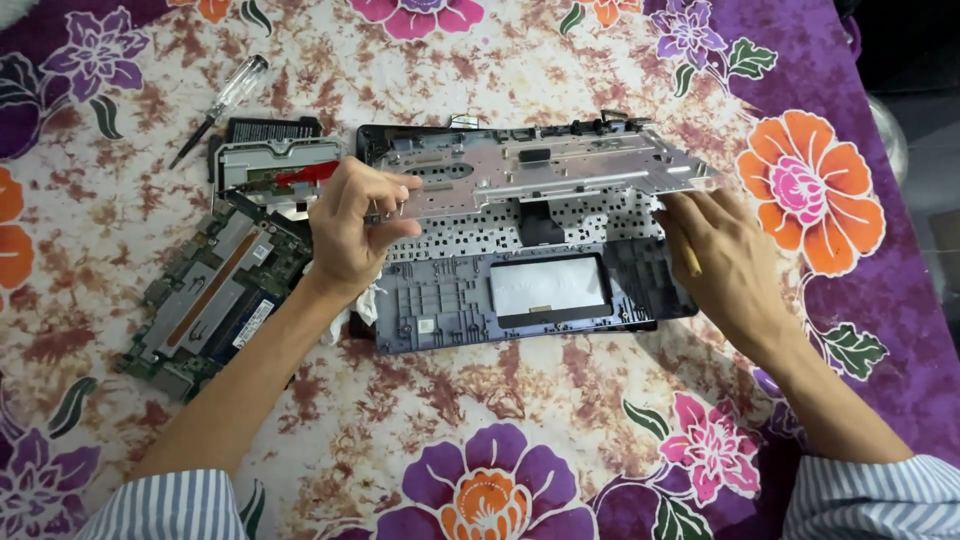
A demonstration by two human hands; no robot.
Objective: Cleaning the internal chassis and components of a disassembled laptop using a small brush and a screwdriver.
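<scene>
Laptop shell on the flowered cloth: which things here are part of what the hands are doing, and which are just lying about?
In hand:
- metal plate, gripped by left hand and right hand
- laptop shell beneath it
- thin stick under the right fingers

Lying about:
- circuit board
- screwdriver
- grey module
- white tissue

Counted across the frame: two hands (350,225) (725,255), one metal plate (540,165), one laptop shell (520,300), one circuit board (205,300), one screwdriver (220,108), one battery (275,160) and one white tissue (365,305).
</scene>
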